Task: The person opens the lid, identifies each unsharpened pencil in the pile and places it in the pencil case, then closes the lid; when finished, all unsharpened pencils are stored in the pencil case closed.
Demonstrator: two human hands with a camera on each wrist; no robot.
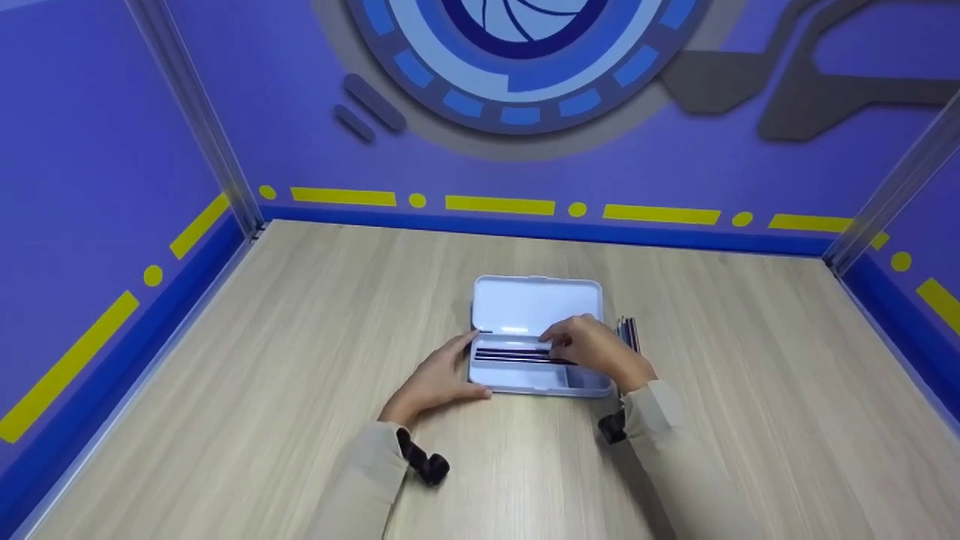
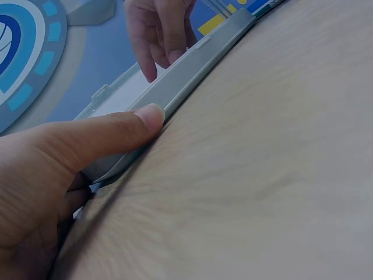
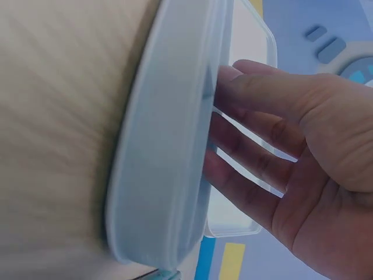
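Observation:
A white pencil case (image 1: 517, 379) lies on the table with its lid (image 1: 536, 304) raised at the back. Dark pencils (image 1: 517, 355) lie lengthwise in its rear compartment. My left hand (image 1: 439, 379) holds the case's left end, thumb along the front wall in the left wrist view and the other fingers round the side. Over the right half, my right hand (image 1: 596, 346) reaches down into the case at the pencils' right ends. Its fingers (image 3: 250, 149) look loosely bent and spread in the right wrist view, their tips partly hidden behind the case wall.
More pencils (image 1: 628, 334) lie on the wooden table (image 1: 750, 390) just right of the case, partly behind my right hand. A small compartment (image 1: 585, 379) sits at the case's front right. Blue-purple panels (image 1: 225, 45) enclose the table at back and sides.

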